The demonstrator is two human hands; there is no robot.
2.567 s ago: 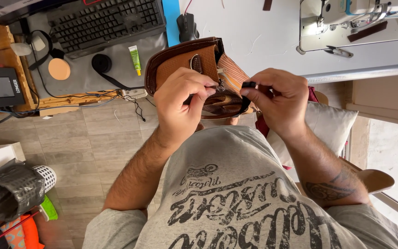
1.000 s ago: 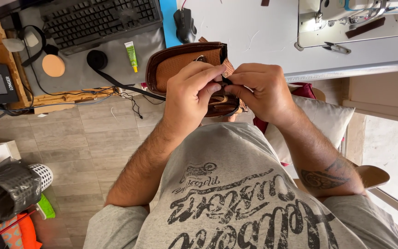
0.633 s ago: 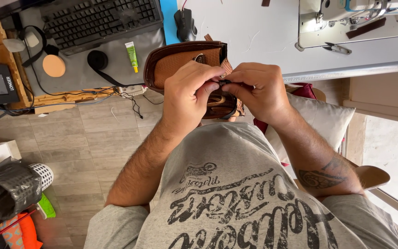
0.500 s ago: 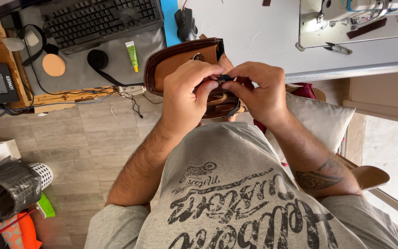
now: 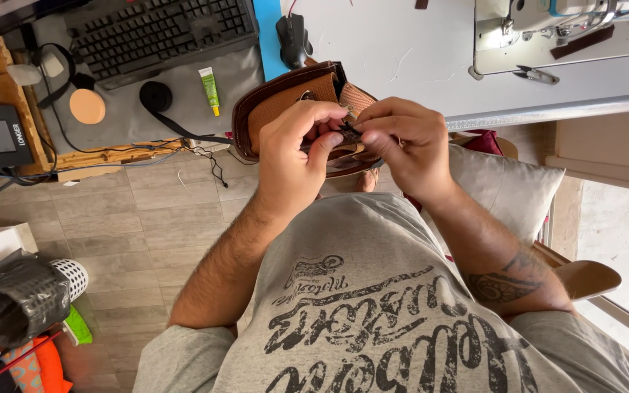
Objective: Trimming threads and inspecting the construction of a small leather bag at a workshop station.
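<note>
A brown leather bag [image 5: 278,102] with a woven tan panel rests against the desk edge in front of me. My left hand [image 5: 296,156] grips its near edge, thumb over the leather. My right hand [image 5: 405,138] meets it from the right, fingertips pinching a small dark piece at the bag's rim between both hands. What exactly the dark piece is cannot be made out. Part of the bag is hidden behind both hands.
On the desk lie a black keyboard [image 5: 158,29], a mouse [image 5: 293,36], a green tube [image 5: 210,89] and a round tan pad [image 5: 86,106]. A sewing machine [image 5: 547,29] stands at the right. A grey cushion [image 5: 507,185] and a white basket [image 5: 70,276] flank me.
My right hand, earlier apart at the right holding a small dark item, has come in to meet my left hand at the bag's rim. The bag has shifted only slightly.
</note>
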